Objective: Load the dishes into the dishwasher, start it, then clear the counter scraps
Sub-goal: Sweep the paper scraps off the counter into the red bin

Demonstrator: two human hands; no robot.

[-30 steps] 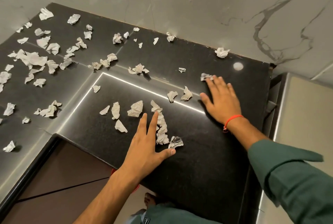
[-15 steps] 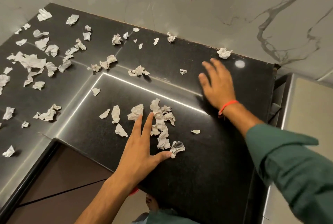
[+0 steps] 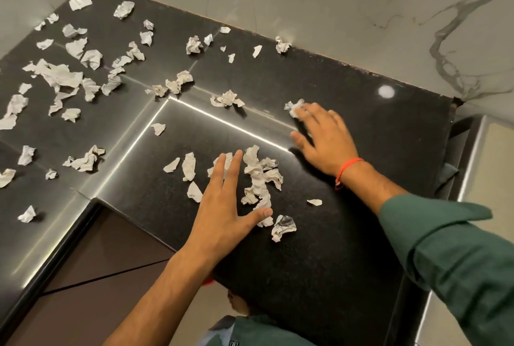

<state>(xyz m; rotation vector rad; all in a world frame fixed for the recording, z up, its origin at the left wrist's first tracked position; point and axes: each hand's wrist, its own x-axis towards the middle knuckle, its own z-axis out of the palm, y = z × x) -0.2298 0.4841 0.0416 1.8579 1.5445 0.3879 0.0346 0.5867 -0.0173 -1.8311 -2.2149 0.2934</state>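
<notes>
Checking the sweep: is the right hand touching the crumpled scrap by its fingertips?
Touching. The head view shows the right hand flat on the counter, its fingertips overlapping the scrap with no gap.

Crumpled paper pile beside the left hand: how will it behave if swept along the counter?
The crumpled paper pile looks light and loose, so it probably slides easily on the glossy black counter. Being separate scraps, it will likely scatter rather than move as one. Crumpled lumps may tumble.

Green sleeve [image 3: 456, 256] — cuff rolled back — red thread bracelet [image 3: 347, 169] at wrist
</notes>
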